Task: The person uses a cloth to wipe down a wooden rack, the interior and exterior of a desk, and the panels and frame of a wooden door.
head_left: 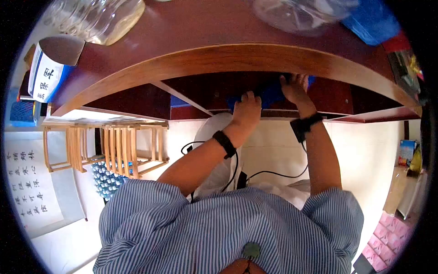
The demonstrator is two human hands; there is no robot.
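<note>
A dark blue cloth [273,93] lies in the open compartment under the brown tabletop, partly hidden by both hands. My left hand [246,112] has its fingers curled over the cloth's left end. On the right end rests my right hand [295,92], its fingers stretched out and the thumb apart, with a strip of blue showing beyond the fingertips. Each wrist wears a black band, and black cables hang below them.
The compartment's wooden front edge [237,52] curves above my hands. On the tabletop stand a clear plastic container [102,20], a white-and-blue box [50,75] and a blue plastic bag [372,23]. Wooden racks [123,148] stand to the left, pink packages [388,237] at lower right.
</note>
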